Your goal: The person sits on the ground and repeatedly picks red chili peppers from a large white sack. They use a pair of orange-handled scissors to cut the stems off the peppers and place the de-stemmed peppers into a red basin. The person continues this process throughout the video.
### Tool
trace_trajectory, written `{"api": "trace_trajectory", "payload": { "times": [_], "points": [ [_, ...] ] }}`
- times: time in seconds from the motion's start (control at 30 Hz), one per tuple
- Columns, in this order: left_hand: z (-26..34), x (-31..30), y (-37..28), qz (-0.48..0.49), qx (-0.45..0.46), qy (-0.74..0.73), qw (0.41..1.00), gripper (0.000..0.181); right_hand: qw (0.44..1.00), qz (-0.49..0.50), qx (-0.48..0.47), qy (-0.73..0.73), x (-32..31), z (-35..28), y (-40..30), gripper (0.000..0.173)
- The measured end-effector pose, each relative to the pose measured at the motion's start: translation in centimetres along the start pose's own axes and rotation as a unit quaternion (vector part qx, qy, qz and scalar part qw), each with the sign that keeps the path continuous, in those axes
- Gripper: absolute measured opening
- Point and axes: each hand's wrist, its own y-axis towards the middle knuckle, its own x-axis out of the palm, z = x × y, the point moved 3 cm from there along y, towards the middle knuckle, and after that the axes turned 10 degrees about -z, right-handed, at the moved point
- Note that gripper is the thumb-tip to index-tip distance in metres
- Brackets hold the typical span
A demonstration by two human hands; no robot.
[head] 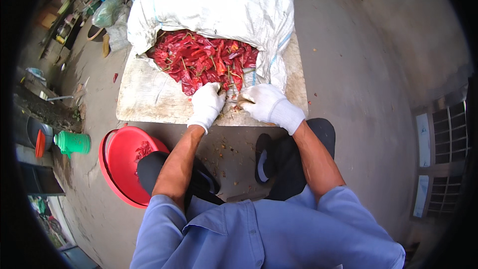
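Note:
Dried red chili peppers (203, 58), wrinkled and with pale stems, spill from the mouth of a white woven sack (220, 0) onto a worn pale board (145, 99). My left hand (207, 102), in a white knit glove, is at the near edge of the pile with its fingertips curled beside the peppers. Just to its right is my right hand (270, 104), gloved the same way, thumb and fingers bent inward over the board. Whether either hand grips a pepper is hidden by the gloves and fingers. Small scraps (236, 108) lie between the hands.
Left of my legs stands a red plastic bucket (123, 157) with some red peppers (143, 151) inside. A green jug-like container (74, 142) is farther left. Scraps litter the concrete floor (235, 149) between my feet. Plastic bags (108, 11) and clutter line the upper left.

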Motion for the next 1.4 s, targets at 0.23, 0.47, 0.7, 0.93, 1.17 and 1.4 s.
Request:
{"api": "trace_trajectory", "payload": {
  "times": [0.23,0.47,0.7,0.93,1.17,1.4],
  "points": [
    [-1.2,-3.8,-2.4,-0.064,-0.081,-0.327,0.939,0.023,0.993,0.085,0.063,0.046,-0.4,0.4,1.9,0.029],
    [0.4,-6.0,-3.6,-0.105,0.020,-0.342,0.933,0.018,0.898,0.122,0.047,0.421,0.4,-2.1,3.0,0.022],
    [0.4,-7.5,-4.7,-0.126,0.040,-0.314,0.940,0.027,0.850,0.112,0.065,0.512,0.3,-4.0,2.3,0.024],
    [0.3,-6.9,-5.5,-0.038,0.069,-0.192,0.978,0.039,0.824,0.137,0.034,0.549,1.8,-4.3,2.9,0.019],
    [-0.1,-6.7,-5.6,0.017,0.111,-0.202,0.973,0.027,0.941,0.256,-0.067,0.210,1.2,-5.3,2.8,0.017],
    [0.3,-7.8,-6.7,-0.053,0.121,-0.317,0.939,0.028,0.876,0.201,-0.037,0.436,0.8,-5.1,2.2,0.020]
  ]
}}
